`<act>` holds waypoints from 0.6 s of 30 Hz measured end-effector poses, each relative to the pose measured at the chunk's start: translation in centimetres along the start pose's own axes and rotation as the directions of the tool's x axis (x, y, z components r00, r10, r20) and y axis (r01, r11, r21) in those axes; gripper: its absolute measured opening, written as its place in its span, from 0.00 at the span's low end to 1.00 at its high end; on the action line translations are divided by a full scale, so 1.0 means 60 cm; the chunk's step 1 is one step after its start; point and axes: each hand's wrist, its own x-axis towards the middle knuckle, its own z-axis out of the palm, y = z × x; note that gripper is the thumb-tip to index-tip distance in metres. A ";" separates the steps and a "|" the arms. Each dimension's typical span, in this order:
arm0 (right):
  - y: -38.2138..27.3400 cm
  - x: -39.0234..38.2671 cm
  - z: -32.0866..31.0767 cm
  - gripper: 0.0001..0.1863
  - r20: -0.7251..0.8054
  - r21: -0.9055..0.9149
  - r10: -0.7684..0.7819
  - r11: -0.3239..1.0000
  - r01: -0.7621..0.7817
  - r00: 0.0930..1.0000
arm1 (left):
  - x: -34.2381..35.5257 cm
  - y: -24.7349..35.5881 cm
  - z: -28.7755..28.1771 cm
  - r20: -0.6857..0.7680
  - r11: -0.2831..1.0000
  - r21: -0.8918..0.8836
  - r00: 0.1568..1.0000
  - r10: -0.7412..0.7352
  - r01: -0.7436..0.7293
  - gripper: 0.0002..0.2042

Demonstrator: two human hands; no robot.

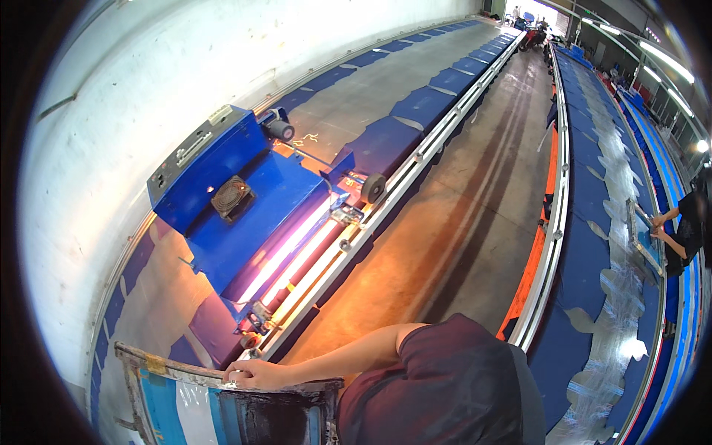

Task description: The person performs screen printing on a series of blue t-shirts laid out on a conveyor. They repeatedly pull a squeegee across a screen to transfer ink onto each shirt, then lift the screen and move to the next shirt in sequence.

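My right arm (348, 357) stretches leftward from a dark short sleeve. At its end, my right hand (256, 374) is closed over the top rail of a screen printing frame (194, 372) at the lower left. Worn and paint-stained, the frame has a mesh with blue and white bands and a dark patch of ink to the right. Its lower part runs out of the picture. No part of my left hand shows. Just beyond the frame stands a blue heater carriage (274, 215) with a fan, wheels and a glowing lamp (285, 256).
Dark blue fabric pieces (386, 144) lie along the long left table, edged by a metal rail (452, 122). A concrete aisle (460, 215) separates it from another table with fabric (582, 259). At far right, a co-worker's hands (665, 230) hold another frame (644, 237). Motorcycles (532, 37) stand far back.
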 end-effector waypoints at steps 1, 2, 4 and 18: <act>-0.002 0.020 -0.002 0.18 0.018 -0.018 -0.047 0.999 0.047 0.999 | 0.013 0.004 0.002 -0.007 1.000 0.002 1.000 0.002 -0.002 0.46; -0.004 0.036 -0.005 0.18 0.015 -0.003 -0.054 0.999 0.054 0.998 | 0.026 0.008 0.005 -0.015 1.000 0.003 1.000 0.001 -0.001 0.46; -0.002 0.062 -0.009 0.16 0.008 0.051 -0.093 0.994 0.092 0.996 | 0.051 0.014 0.009 -0.022 1.000 0.007 1.000 0.001 -0.001 0.47; 0.085 0.170 -0.059 0.17 -0.123 0.061 -0.038 0.997 0.046 0.992 | 0.170 0.063 -0.005 -0.045 1.000 -0.001 0.999 -0.011 0.011 0.47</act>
